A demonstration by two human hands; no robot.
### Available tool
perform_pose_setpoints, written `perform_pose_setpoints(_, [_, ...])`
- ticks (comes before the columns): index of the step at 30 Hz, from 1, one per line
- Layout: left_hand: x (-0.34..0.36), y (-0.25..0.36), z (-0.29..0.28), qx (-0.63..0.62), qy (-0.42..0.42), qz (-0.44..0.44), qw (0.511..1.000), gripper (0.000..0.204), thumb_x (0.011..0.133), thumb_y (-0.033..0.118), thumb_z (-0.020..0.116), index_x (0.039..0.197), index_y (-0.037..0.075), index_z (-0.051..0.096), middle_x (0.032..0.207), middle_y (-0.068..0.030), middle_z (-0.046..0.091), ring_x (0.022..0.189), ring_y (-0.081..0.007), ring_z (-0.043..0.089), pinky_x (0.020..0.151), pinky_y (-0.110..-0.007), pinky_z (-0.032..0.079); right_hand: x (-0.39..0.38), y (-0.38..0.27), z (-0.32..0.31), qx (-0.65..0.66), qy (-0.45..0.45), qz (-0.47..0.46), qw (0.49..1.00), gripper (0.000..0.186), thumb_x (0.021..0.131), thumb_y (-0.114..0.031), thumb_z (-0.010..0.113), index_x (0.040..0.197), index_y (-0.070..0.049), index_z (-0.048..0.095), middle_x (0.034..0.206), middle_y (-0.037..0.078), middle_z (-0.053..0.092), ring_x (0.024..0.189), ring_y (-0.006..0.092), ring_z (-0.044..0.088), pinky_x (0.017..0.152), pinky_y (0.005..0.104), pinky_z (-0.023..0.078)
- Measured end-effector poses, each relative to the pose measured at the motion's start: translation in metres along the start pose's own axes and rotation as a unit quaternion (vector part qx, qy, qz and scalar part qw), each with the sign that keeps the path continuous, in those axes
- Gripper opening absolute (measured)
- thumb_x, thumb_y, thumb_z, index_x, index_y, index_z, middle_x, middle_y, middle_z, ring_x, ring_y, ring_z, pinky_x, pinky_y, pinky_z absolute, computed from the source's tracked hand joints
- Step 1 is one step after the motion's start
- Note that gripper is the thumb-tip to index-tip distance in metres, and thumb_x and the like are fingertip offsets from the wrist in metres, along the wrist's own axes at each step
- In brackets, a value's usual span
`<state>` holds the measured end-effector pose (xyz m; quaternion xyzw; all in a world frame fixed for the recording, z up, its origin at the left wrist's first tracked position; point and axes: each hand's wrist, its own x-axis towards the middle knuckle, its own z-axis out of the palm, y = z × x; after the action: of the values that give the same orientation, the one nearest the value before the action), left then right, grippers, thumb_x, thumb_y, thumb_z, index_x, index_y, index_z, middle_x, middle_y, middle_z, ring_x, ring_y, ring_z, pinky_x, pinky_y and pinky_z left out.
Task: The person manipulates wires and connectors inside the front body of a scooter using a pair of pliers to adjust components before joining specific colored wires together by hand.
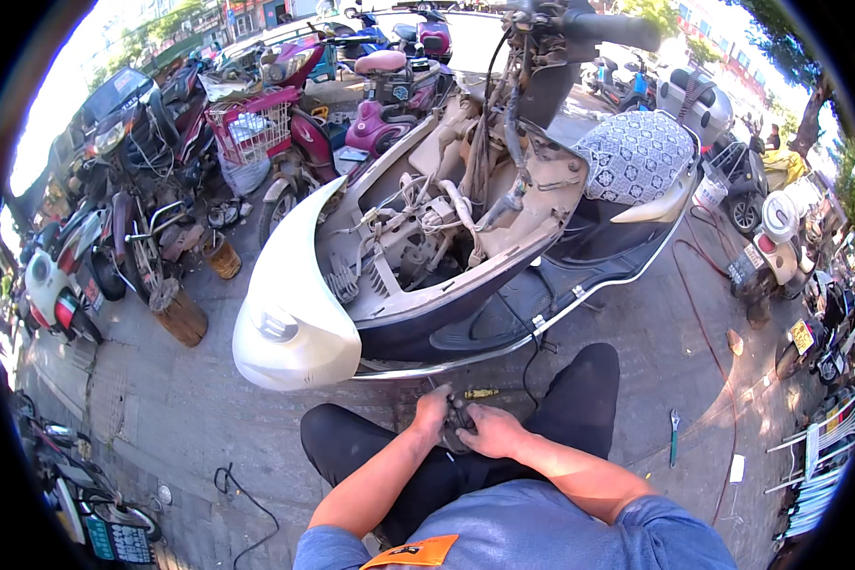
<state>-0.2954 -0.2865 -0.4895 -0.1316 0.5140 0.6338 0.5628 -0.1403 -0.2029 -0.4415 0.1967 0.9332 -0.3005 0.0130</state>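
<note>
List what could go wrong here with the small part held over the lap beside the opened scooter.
1. Both hands, left hand and right hand, grip a small dark part over the lap; it might slip and roll under the scooter.
2. The scooter's exposed wiring could snag.
3. The black cable hanging near the knee might get tugged.

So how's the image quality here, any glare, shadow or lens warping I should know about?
Head view: strong fisheye, with a black rim at the corners and the scooter's body bowed. Hard sunlight blows out the upper left sky and glares on the white front cowl. The left hand and right hand sit in shade, reasonably sharp, though the small dark part between them is hard to make out.
</note>
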Motion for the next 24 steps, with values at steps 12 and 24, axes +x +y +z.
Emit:
perform_pose_setpoints(12, [-0.134,0.01,0.097,-0.023,-0.141,0.08,0.987,0.041,0.116,0.035,0.049,0.14,0.002,0.057,0.133,-0.0179,0.066,0.121,-0.0295,0.066,0.103,-0.046,0.056,-0.079,0.036,-0.122,0.066,0.063,0.034,0.995,0.037,0.084,-0.023,0.081,0.108,-0.001,0.064,0.092,0.02,0.075,0.086,0.039,0.075,0.077,0.0479,0.058])
perform_pose_setpoints(24, [-0.108,0.385,0.303,0.522,0.158,0.612,0.572,0.051,0.1,0.035,0.071,0.128,-0.007,0.072,0.11,-0.0172,0.078,0.1,-0.0256,0.073,0.095,-0.036,0.054,-0.06,0.053,-0.16,0.497,0.151,0.054,0.853,0.028,0.098,-0.009,0.075,0.117,-0.004,0.056,0.091,0.0,0.062,0.077,0.0061,0.058,0.071,0.0244,0.051])
